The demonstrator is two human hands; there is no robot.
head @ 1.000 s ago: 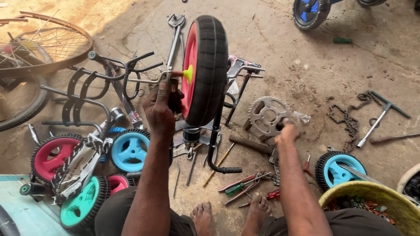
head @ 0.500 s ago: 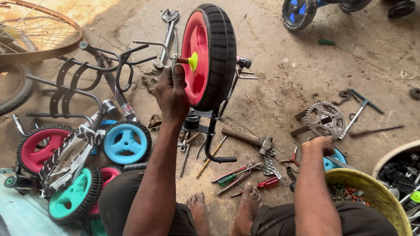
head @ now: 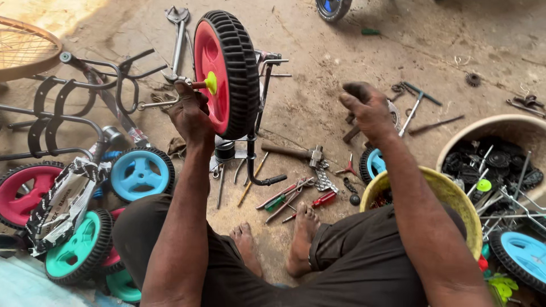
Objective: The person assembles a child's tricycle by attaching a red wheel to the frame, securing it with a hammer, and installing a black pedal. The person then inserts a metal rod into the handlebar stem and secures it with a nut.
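A person sits on a dusty workshop floor (head: 352, 51) with bare feet out in front, working on a small red wheel with a black ribbed tyre (head: 224, 74). The wheel stands upright on a black bent bracket (head: 256, 165), just ahead of the left hand (head: 190, 113). That hand is raised beside the wheel's red face, its fingers closed around the axle stub right behind the yellow-green hub cap (head: 211, 82). The right hand (head: 367, 108) hangs in the air well to the right of the wheel, fingers curled loosely and grimy, holding nothing that can be seen.

Below and between the hands, tools lie scattered on the floor: a hammer (head: 293, 152), a red-handled screwdriver (head: 315, 202), a green-handled screwdriver (head: 278, 202) and a short length of chain (head: 323, 179). Under the right forearm sits a yellow bowl (head: 449, 196), and beyond it, to the right, a beige tub (head: 500, 128) filled with black parts and metal rods. A blue-hubbed wheel (head: 141, 173) lies flat just below the left hand, with a pink-hubbed wheel (head: 20, 196) and a teal-hubbed wheel (head: 77, 253) further to the left. Black metal bicycle frames (head: 62, 108) rest on the floor left of the left hand. Another blue-hubbed wheel (head: 523, 256) lies at the far right.
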